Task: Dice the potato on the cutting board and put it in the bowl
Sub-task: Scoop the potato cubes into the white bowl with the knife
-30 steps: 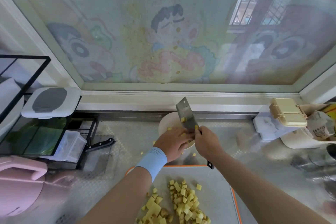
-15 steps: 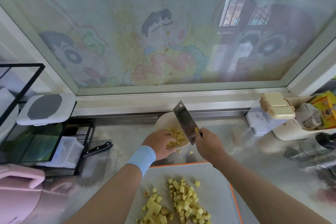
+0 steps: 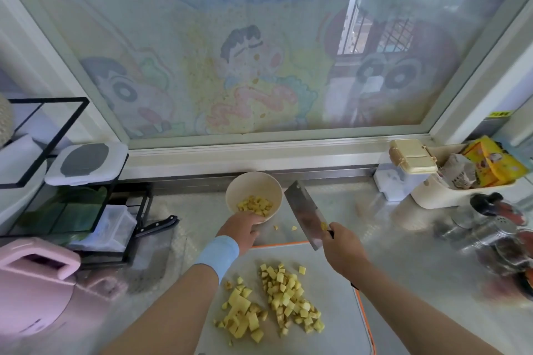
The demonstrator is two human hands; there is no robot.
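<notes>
Kitchen surface [image 3: 389, 228] of patterned steel under a big window with cartoon film; clutter at both ends, work zone in the middle. Cutting board [image 3: 331, 277] sits at 6 o'clock, bowl [image 3: 253, 184] just past its far edge at 12, close enough that dice can go across without a carry. Left hand [image 3: 240, 228] is at the bowl's near rim, fingers curled over or against the lip; can't tell if it grips the rim or only rests there, likely steadying the bowl for loading. Right hand [image 3: 341, 248] is wrapped tight around the handle of the cleaver [image 3: 305, 215], blade raised off the board and angled toward 11 o'clock, flat side up, a dice stuck near the heel. My read: the blade doubles as a scoop. Potato is in three places: a small batch in the bowl [image 3: 255, 204], just at 12 from the left fingers; the main pile of diced potato [image 3: 285, 300] on the board at 6 o'clock from both hands, well clear of either; two stray bits [image 3: 293, 228] on the surface between bowl and board, below the blade. Some left-side pieces look larger, maybe need another cut. Most of the transfer is not yet done.
</notes>
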